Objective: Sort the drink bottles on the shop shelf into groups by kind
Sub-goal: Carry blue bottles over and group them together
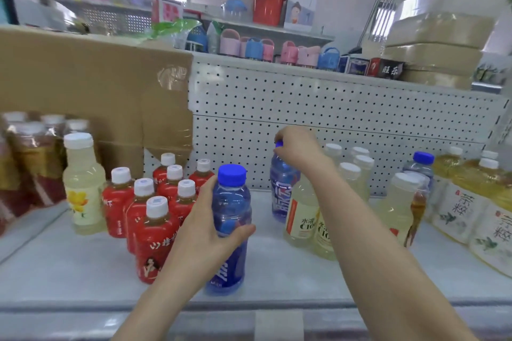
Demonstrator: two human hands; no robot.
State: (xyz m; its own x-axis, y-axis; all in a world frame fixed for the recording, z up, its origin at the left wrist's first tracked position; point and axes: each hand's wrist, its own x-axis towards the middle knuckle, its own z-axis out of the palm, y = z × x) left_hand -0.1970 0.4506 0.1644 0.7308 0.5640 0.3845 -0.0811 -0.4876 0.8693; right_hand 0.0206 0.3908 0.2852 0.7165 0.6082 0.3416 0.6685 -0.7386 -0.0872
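Note:
My left hand [206,230] grips a blue bottle [231,210] with a blue cap that stands near the front middle of the white shelf [69,263]. My right hand [297,148] pinches the cap of a second blue bottle [281,191] farther back. Several red-labelled tea bottles [155,219] with white caps stand grouped to the left. Pale yellow C100 bottles [304,219] cluster on the right under my right forearm. A third blue-capped bottle [419,166] stands among them at the back right.
A tall pale yellow bottle [83,185] stands left of the red group, with brown-drink bottles [25,158] beyond it. Yellow tea bottles [476,202] fill the far right. A cardboard box [91,86] and a white pegboard wall [332,119] close the back.

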